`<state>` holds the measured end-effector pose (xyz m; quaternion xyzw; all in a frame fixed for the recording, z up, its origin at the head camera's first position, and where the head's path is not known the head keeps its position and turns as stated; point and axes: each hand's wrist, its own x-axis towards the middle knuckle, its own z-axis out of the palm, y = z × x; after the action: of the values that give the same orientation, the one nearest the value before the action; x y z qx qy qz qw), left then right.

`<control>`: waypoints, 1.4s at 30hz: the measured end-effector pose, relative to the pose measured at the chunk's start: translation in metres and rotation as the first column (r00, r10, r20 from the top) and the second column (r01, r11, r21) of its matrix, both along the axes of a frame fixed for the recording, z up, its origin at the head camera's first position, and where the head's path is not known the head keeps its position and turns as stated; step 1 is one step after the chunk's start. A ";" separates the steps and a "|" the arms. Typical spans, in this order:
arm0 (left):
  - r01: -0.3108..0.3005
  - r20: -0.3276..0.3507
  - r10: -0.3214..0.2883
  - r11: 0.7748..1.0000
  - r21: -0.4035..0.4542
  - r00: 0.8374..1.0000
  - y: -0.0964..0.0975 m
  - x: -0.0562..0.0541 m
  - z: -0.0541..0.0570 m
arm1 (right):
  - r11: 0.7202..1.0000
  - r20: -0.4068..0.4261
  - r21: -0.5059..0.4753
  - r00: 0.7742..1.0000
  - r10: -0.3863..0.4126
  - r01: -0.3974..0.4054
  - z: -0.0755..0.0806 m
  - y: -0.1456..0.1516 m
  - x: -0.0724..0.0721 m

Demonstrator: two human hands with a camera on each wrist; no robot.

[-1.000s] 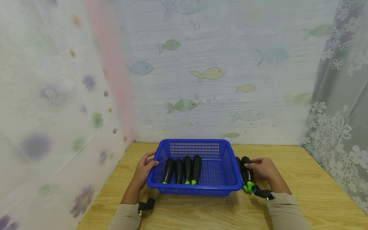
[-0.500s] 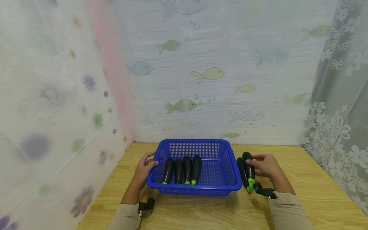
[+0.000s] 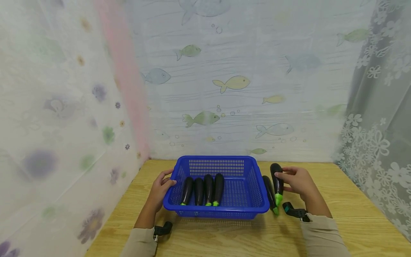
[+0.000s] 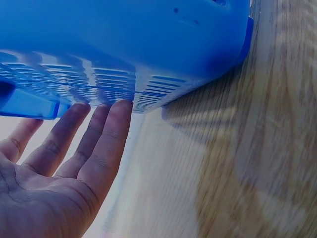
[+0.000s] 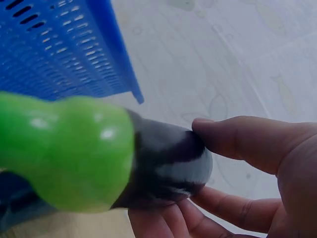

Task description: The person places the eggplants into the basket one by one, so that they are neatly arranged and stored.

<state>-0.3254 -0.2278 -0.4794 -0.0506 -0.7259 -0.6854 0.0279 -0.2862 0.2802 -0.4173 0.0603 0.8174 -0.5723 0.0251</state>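
Note:
A blue plastic basket (image 3: pixel 216 213) sits on the table, with several dark eggplants (image 3: pixel 209 189) with green stem ends lying side by side in its left half. My left hand (image 3: pixel 159 190) holds the basket's left side, thumb at the rim; in the left wrist view its fingers (image 4: pixel 106 144) meet the slotted outer wall. To the right of the basket, my right hand (image 3: pixel 298 182) grips an eggplant (image 3: pixel 277 178) between thumb and fingers, its green end toward me. Another eggplant (image 3: pixel 269 192) lies on the table between that one and the basket's right wall.
The wooden table (image 3: pixel 224 239) runs back to a hanging sheet (image 3: pixel 205 100) printed with fish. A floral sheet (image 3: pixel 64 142) borders the left side, and a sheer flowered curtain (image 3: pixel 379 135) the right. A black wrist camera (image 3: pixel 295 211) sits near my right sleeve.
My right hand has lifted one eggplant up and away from the other beside the basket. The left hand and the basket have stayed in place.

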 end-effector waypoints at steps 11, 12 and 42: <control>0.005 -0.007 -0.005 1.000 0.008 1.000 0.001 -0.001 0.000 | 1.000 -0.041 -0.012 0.999 -0.009 0.009 0.016 -0.006 -0.001; 0.006 -0.007 -0.006 1.000 0.006 1.000 0.001 -0.001 0.000 | 1.000 -0.044 -0.008 0.999 -0.011 0.010 0.018 -0.007 -0.001; 0.013 -0.013 -0.013 1.000 0.005 1.000 0.000 0.002 0.001 | 0.998 -0.039 -0.004 0.997 0.066 -0.067 0.036 -0.061 -0.022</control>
<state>-0.3238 -0.2275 -0.4786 -0.0598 -0.7236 -0.6871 0.0284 -0.3083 0.2190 -0.3809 0.0219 0.8179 -0.5743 0.0284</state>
